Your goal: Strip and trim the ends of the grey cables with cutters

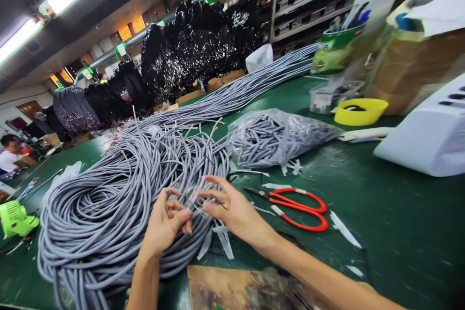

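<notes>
Left hand (165, 223) and right hand (234, 210) overhang grey cables (83, 235)

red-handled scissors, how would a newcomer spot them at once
On the dark green tabletop, find the big coil of grey cable. To its right, just past the bare right hand, lie the scissors with red loop handles, bright red against the white scraps beside them.

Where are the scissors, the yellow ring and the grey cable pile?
Scissors (296, 207): head view, on the red handles.
Yellow ring (359, 117): head view, on its front wall.
Grey cable pile (119, 223): head view, on its coiled loops.
</notes>
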Action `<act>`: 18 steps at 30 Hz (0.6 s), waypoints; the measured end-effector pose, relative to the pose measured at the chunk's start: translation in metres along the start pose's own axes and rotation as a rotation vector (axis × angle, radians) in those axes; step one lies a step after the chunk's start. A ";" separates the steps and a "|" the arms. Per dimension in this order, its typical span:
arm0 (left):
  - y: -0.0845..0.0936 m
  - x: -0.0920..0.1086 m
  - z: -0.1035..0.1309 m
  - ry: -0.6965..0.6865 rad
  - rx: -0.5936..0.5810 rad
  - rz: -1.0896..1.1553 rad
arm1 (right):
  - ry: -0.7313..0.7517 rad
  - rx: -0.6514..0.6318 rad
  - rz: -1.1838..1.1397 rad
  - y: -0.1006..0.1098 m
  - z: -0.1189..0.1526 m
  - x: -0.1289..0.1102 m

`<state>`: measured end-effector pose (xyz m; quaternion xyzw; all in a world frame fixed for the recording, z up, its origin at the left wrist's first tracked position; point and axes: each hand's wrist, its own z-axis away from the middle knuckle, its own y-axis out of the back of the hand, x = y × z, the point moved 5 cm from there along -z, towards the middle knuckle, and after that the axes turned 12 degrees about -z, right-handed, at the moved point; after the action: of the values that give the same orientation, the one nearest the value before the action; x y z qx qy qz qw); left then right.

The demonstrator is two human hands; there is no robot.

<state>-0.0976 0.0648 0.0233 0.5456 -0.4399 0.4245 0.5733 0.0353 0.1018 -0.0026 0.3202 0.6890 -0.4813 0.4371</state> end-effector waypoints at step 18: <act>0.007 0.000 0.007 0.006 0.183 -0.032 | 0.472 0.381 0.816 0.032 0.008 -0.046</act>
<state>-0.1049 0.0579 0.0256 0.6015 -0.3887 0.4551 0.5292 0.0842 0.1038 0.0257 0.7374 0.4875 -0.3032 0.3559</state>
